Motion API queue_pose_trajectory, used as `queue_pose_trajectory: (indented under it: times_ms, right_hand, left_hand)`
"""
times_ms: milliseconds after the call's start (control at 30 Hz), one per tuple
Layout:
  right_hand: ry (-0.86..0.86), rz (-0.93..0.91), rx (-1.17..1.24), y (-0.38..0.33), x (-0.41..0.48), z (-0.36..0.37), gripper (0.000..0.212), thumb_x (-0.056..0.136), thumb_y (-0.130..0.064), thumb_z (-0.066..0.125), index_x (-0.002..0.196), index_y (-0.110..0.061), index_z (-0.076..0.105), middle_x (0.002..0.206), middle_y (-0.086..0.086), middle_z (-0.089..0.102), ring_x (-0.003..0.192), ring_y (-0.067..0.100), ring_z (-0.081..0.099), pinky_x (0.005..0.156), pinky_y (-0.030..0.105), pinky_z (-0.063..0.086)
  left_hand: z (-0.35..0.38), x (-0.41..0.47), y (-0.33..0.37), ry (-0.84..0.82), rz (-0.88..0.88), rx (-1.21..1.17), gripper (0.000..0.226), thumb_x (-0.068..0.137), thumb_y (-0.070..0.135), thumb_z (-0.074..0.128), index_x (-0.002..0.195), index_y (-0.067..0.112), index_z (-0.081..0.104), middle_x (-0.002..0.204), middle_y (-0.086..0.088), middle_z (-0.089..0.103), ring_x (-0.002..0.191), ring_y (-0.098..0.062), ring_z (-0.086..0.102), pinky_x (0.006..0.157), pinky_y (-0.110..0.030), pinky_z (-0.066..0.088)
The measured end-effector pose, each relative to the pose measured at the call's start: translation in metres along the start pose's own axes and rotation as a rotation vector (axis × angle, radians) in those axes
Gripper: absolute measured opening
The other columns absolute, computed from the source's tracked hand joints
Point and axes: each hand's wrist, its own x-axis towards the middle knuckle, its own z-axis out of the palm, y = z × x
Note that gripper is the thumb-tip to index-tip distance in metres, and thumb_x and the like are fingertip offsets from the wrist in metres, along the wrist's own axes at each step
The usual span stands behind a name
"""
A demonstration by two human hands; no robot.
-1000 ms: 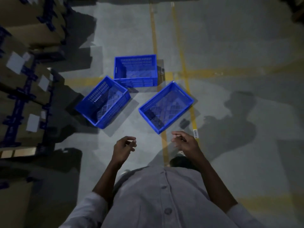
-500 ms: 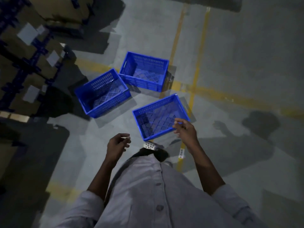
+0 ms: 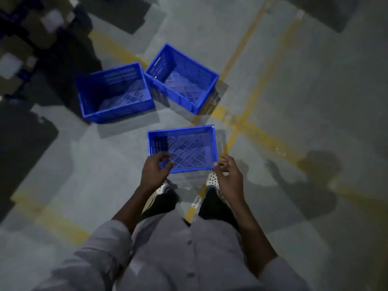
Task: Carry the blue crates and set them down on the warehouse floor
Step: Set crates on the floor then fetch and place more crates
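Nearest blue perforated plastic crate [image 3: 184, 143]: on grey concrete floor [image 3: 105, 164], near edge between my left hand [image 3: 154, 174] and right hand [image 3: 230, 177]; both loosely curled, empty.

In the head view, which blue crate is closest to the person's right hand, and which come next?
1. Near crate, just left of the right hand.
2. Far right crate, straight ahead.
3. Far left crate, ahead and leftward.

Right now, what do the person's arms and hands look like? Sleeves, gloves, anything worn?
No gloves on the left hand or right hand; no ring or watch visible in the dim light. The left sleeve and right sleeve are light grey, pushed up near the elbows, forearms bare. They belong to a buttoned shirt.
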Motion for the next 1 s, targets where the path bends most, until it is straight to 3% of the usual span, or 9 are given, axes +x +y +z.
queue_pose_trajectory:
  times_ms: [100, 200, 333, 400, 500, 600, 733, 867, 1000]
  right_hand:
    - [-0.061, -0.011, -0.027, 0.025, 0.056, 0.007, 0.041, 0.105, -0.031, 0.076, 0.127, -0.061, 0.058, 0.116, -0.012, 0.075, 0.101, 0.014, 0.073, 0.096, 0.045, 0.062]
    - [-0.112, -0.066, -0.140, 0.069, 0.116, 0.024, 0.044, 0.104, -0.034, 0.078, 0.144, -0.044, 0.061, 0.126, -0.008, 0.073, 0.108, 0.016, 0.073, 0.096, 0.047, 0.062]
    - [-0.150, -0.233, -0.321, 0.142, 0.191, 0.061, 0.056, 0.105, -0.031, 0.074, 0.158, -0.024, 0.056, 0.143, 0.000, 0.066, 0.123, 0.029, 0.069, 0.099, 0.049, 0.059]
    - [-0.160, -0.288, -0.400, 0.186, 0.223, 0.084, 0.058, 0.106, -0.029, 0.072, 0.160, -0.019, 0.054, 0.149, 0.006, 0.061, 0.132, 0.034, 0.063, 0.105, 0.049, 0.055]
    - [-0.150, -0.305, -0.531, 0.260, 0.268, 0.118, 0.061, 0.104, -0.028, 0.073, 0.161, -0.016, 0.053, 0.154, 0.012, 0.055, 0.142, 0.038, 0.052, 0.107, 0.055, 0.051]
    - [-0.147, -0.255, -0.625, 0.327, 0.297, 0.146, 0.071, 0.101, -0.028, 0.076, 0.166, -0.021, 0.047, 0.164, 0.014, 0.046, 0.150, 0.042, 0.042, 0.106, 0.065, 0.047]
    - [-0.130, -0.195, -0.739, 0.389, 0.323, 0.172, 0.080, 0.100, -0.031, 0.078, 0.170, -0.031, 0.040, 0.170, 0.017, 0.034, 0.152, 0.045, 0.035, 0.104, 0.070, 0.045]
    - [-0.102, -0.143, -0.744, 0.422, 0.344, 0.187, 0.082, 0.100, -0.033, 0.078, 0.171, -0.038, 0.036, 0.171, 0.017, 0.028, 0.151, 0.044, 0.033, 0.102, 0.073, 0.047]
    - [-0.085, -0.102, -0.669, 0.431, 0.356, 0.196, 0.082, 0.105, -0.038, 0.073, 0.173, -0.042, 0.027, 0.172, 0.014, 0.025, 0.147, 0.044, 0.039, 0.098, 0.071, 0.050]
  left_hand:
    - [0.037, 0.011, -0.020, 0.059, 0.001, 0.089, 0.051, 0.098, 0.054, 0.068, 0.133, 0.019, 0.080, 0.132, -0.005, 0.078, 0.120, -0.024, 0.062, 0.093, -0.032, 0.040]
    - [0.080, 0.041, -0.063, 0.107, -0.064, 0.101, 0.055, 0.096, 0.053, 0.069, 0.136, 0.017, 0.078, 0.138, -0.010, 0.076, 0.127, -0.029, 0.058, 0.100, -0.032, 0.039]
    - [0.140, 0.090, -0.146, 0.099, -0.145, 0.194, 0.068, 0.093, 0.061, 0.067, 0.147, 0.020, 0.073, 0.155, -0.014, 0.067, 0.141, -0.041, 0.059, 0.114, -0.050, 0.047]
    - [0.166, 0.113, -0.188, 0.110, -0.169, 0.274, 0.075, 0.092, 0.063, 0.066, 0.155, 0.024, 0.068, 0.166, -0.015, 0.057, 0.151, -0.045, 0.051, 0.116, -0.062, 0.047]
    - [0.201, 0.143, -0.244, 0.104, -0.141, 0.437, 0.085, 0.091, 0.067, 0.058, 0.164, 0.024, 0.059, 0.176, -0.019, 0.045, 0.160, -0.049, 0.040, 0.116, -0.070, 0.043]
    - [0.226, 0.162, -0.302, 0.065, -0.130, 0.562, 0.094, 0.091, 0.070, 0.053, 0.171, 0.020, 0.049, 0.180, -0.025, 0.035, 0.163, -0.055, 0.034, 0.119, -0.073, 0.038]
    - [0.250, 0.183, -0.365, 0.017, -0.234, 0.637, 0.109, 0.086, 0.069, 0.063, 0.176, 0.016, 0.033, 0.179, -0.033, 0.025, 0.160, -0.057, 0.034, 0.116, -0.080, 0.037]
    - [0.264, 0.204, -0.402, 0.017, -0.294, 0.662, 0.116, 0.089, 0.059, 0.085, 0.177, 0.011, 0.025, 0.179, -0.036, 0.018, 0.159, -0.059, 0.031, 0.114, -0.083, 0.037]
    - [0.263, 0.230, -0.414, 0.045, -0.340, 0.640, 0.122, 0.092, 0.063, 0.083, 0.180, 0.017, 0.013, 0.182, -0.034, 0.009, 0.162, -0.059, 0.026, 0.115, -0.085, 0.035]
